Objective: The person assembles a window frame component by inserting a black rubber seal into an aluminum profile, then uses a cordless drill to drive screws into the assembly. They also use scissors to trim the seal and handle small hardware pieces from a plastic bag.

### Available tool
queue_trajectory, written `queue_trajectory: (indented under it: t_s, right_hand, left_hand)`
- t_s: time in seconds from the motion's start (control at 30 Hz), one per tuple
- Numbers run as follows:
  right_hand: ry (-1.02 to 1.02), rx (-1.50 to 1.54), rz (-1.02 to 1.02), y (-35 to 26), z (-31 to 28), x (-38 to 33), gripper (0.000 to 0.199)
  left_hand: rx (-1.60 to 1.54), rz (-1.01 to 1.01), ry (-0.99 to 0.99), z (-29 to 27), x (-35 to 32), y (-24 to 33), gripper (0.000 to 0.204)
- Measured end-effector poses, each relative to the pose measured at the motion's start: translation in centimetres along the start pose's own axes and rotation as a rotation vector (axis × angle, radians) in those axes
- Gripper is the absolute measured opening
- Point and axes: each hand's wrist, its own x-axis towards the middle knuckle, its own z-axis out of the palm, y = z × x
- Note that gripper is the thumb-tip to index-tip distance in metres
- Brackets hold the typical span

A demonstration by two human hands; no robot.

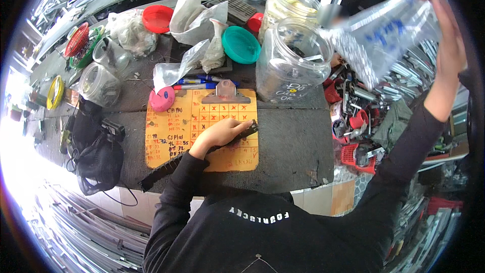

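Note:
My left hand [221, 134] lies over a yellow clipboard [230, 164], its fingers closed round the upper end of a long black strip [159, 171]. The strip slants across the board's lower part and passes under my left forearm. Handwritten notes and a grid of marks cover the board, and a metal clip sits at its top. At the upper right, my raised right hand [449, 40] grips a clear plastic bag [399, 25]. Shiny silvery pieces fill the bag's lower end, close to the mouth of a large clear jar [295, 63].
A pink round lid [161, 99] and several pens [202, 82] lie along the board's top. Behind are a green lid [241, 45], a red lid [157, 18] and white bags [194, 17]. A black mesh pouch [98, 151] sits left; metal parts and red baskets [357, 156] crowd the right.

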Motion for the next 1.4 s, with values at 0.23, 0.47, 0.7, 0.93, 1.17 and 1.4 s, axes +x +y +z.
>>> queue_trajectory:
  t_s: [0.23,0.47,0.7,0.93,1.17,1.4]
  right_hand:
    - [-0.075,0.5,0.23,1.0,9.6,-1.6,0.017]
    - [-0.119,0.462,0.256,4.3,11.1,-4.8,0.02]
    - [-0.469,0.469,-0.031,1.9,15.6,-4.5,0.019]
    - [-0.316,0.099,0.243,-7.4,13.5,-3.4,0.019]
    - [-0.446,0.529,-0.079,-28.7,9.7,-0.2,0.023]
    - [-0.82,1.798,-0.316,-59.8,20.9,7.2,0.022]
  left_hand:
    - [0.15,0.002,0.096,-0.3,-0.1,-0.1,0.064]
    - [-0.05,0.056,0.427,1.6,-11.0,0.8,0.05]
    - [-0.231,-0.204,0.812,8.0,-22.1,-1.4,0.047]
    - [-0.257,-0.335,1.307,13.0,-32.7,-6.3,0.04]
    - [-0.499,-0.178,1.78,13.8,-44.7,-17.7,0.053]
    - [-0.15,-0.121,2.186,11.3,-64.7,-25.1,0.05]
